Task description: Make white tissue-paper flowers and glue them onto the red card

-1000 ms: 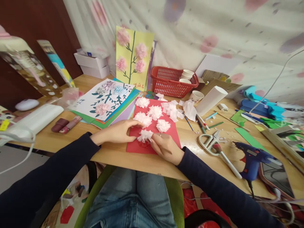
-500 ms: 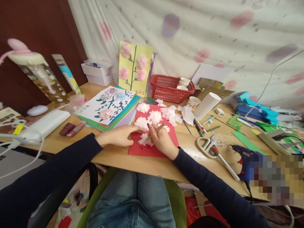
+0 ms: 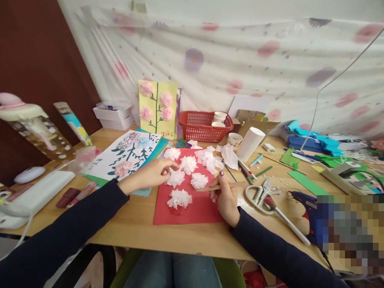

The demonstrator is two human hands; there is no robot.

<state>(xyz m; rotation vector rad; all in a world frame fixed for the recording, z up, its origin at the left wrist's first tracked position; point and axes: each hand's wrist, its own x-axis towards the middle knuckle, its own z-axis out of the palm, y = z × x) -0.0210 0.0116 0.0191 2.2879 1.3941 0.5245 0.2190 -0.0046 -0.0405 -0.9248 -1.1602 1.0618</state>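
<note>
On the red paper [image 3: 192,210] lie several white tissue flowers; the lowest one [image 3: 179,199] has a glossy wet patch under its lower edge. My left hand [image 3: 157,171] is at the paper's upper left, beside a white flower [image 3: 175,177], fingers curled; whether anything is between the fingertips is too small to tell. To the right of the flowers, over the paper's right edge, my right hand [image 3: 225,196] holds a thin flat wooden stick [image 3: 240,184]. Loose white tissue squares [image 3: 207,157] lie at the paper's upper right corner.
Scissors [image 3: 260,196] and a blue glue gun [image 3: 306,204] lie to the right. Behind stand a red basket [image 3: 198,132], paper cups, a white roll [image 3: 251,143] and a yellow flower picture [image 3: 171,90]. A white flower picture [image 3: 105,160] and a bottle [image 3: 39,132] are left.
Both hands have moved apart, uncovering the flowers between them. My right hand has drawn the stick off to the right. The camera view has tilted up.
</note>
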